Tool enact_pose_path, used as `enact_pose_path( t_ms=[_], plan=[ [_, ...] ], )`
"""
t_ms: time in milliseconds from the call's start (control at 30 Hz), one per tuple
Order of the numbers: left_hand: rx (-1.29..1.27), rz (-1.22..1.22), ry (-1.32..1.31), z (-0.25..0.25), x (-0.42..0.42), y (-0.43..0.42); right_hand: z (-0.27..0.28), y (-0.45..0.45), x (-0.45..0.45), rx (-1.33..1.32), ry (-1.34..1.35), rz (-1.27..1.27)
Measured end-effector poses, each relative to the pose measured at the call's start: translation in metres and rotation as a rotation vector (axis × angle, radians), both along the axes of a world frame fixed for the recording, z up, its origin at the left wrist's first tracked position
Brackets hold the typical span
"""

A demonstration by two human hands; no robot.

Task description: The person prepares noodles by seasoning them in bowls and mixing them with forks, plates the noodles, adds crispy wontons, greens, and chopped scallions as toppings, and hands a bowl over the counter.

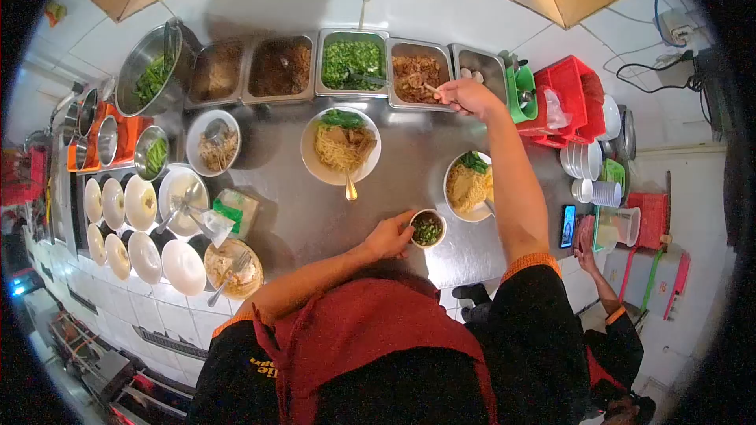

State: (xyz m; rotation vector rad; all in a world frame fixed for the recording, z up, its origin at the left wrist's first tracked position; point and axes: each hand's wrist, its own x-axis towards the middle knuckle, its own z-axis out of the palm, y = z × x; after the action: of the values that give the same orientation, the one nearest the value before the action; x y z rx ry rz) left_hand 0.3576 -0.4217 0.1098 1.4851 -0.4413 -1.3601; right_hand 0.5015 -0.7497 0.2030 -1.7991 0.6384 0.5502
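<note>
With its fingers wrapped round the side of a small bowl (428,229) of broth and chopped greens, my left hand (390,235) is at the table's front edge. My right hand (466,97) is closed on a utensil handle (431,90) over the metal tray of brown topping (417,65); the utensil's tip is hard to make out. A noodle bowl (341,148) with greens, meat and a spoon stands mid-table. Another noodle bowl (469,186) sits under my right forearm. Left of the brown topping is a tray of chopped green onion (353,61).
Several white bowls (144,258) line the left side, near a plate with utensils (183,201). Red baskets (564,98), stacked bowls (581,160) and a phone (568,226) are at the right. A co-worker's hand (586,258) shows beyond the table's right end.
</note>
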Motion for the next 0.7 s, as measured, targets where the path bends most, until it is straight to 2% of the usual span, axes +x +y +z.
enact_pose_path(
  t_ms=[133, 200, 333, 400, 500, 600, 667, 700],
  plan=[
    [0.007, 0.017, -0.062, 0.001, -0.002, -0.001, 0.011, 0.006, -0.052, 0.056, -0.107, -0.101],
    [0.037, 0.013, -0.098, 0.007, -0.001, -0.003, 0.023, 0.022, -0.085, -0.008, -0.238, -0.249],
    [0.041, 0.017, -0.151, 0.018, 0.001, -0.003, 0.020, 0.042, -0.162, 0.044, -0.285, -0.262],
    [0.045, 0.005, -0.140, 0.015, 0.001, -0.003, 0.022, 0.063, -0.201, -0.076, -0.205, -0.193],
    [0.032, 0.040, -0.116, -0.001, -0.002, -0.001, 0.001, 0.091, -0.258, -0.075, -0.086, -0.208],
    [0.047, 0.093, -0.101, -0.006, -0.003, 0.002, -0.025, 0.132, -0.297, -0.083, -0.135, -0.369],
    [0.082, 0.098, -0.100, -0.013, -0.004, 0.006, -0.034, 0.157, -0.309, -0.481, -0.307, -0.318],
    [0.056, 0.092, -0.194, -0.017, -0.004, 0.008, -0.035, 0.167, -0.311, -0.478, -0.301, -0.328]
  ],
)
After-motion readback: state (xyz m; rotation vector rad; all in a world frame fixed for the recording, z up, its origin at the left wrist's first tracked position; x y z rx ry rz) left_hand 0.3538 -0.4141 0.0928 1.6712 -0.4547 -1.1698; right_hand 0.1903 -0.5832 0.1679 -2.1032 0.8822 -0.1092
